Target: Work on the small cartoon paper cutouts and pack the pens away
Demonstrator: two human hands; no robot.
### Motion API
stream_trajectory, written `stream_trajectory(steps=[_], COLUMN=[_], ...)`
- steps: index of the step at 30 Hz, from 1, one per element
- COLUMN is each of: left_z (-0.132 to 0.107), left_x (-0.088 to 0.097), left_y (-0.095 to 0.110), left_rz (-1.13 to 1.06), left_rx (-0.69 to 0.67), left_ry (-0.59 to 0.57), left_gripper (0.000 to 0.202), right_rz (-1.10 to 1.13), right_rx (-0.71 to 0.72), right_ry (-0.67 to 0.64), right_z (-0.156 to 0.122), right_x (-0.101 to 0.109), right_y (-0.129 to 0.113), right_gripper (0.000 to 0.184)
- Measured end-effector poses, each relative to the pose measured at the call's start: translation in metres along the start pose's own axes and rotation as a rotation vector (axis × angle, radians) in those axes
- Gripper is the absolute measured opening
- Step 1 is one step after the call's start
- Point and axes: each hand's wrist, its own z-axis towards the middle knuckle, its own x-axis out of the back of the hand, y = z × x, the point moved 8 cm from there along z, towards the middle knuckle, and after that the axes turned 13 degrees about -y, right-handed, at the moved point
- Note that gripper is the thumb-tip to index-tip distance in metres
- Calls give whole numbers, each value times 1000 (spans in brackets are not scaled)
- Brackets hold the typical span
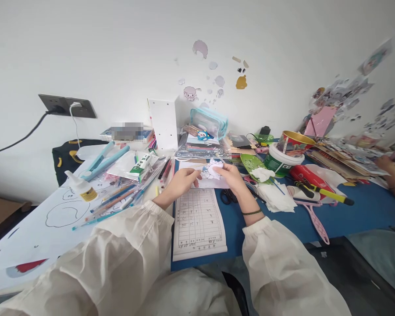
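Note:
My right hand (233, 176) pinches a small white paper cutout (215, 168) with a purple-blue cartoon drawing on it. On the cutout's left side is my left hand (185, 181), its fingers curled and pressed together; whatever lies between its fingertips is too small to make out. Beneath both hands is a white sheet (199, 184) with printed figures, partly covered by them. A lined form with handwriting (200, 224) lies nearer to me on the blue tabletop. Black-handled scissors (226, 196) rest just below my right wrist.
Pens (113, 199), a glue bottle (85, 188) and drawing paper (61, 215) lie left. A green leaf-shaped dish (251, 166), tissues (278, 197), a white tub (284, 161) and a pink-handled tool (317, 224) crowd the right. Another person's hand (393, 166) is at far right.

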Motion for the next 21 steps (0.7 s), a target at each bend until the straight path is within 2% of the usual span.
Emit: stream_trajectory(steps=[4,8,10,15,21], left_z=[-4,-10,-6,17,31], left_x=[7,24,29,28,24], left_y=[6,14,15,2,-12], left_rz=[134,374,502,708,806], left_rx=[-27,-72,-95,-83,-4], left_ry=[44,189,223,189,154], left_gripper=[48,27,24,30,30], right_rz=[62,118,132,143,150], right_rx=[17,41,44,38,16], right_ry=[74,191,243,300,295], right_z=[0,-2,-4,-6,-4], right_x=[17,38,46,53,53], right_y=[3,3,2,4,11], right_gripper=[31,32,31,31,31])
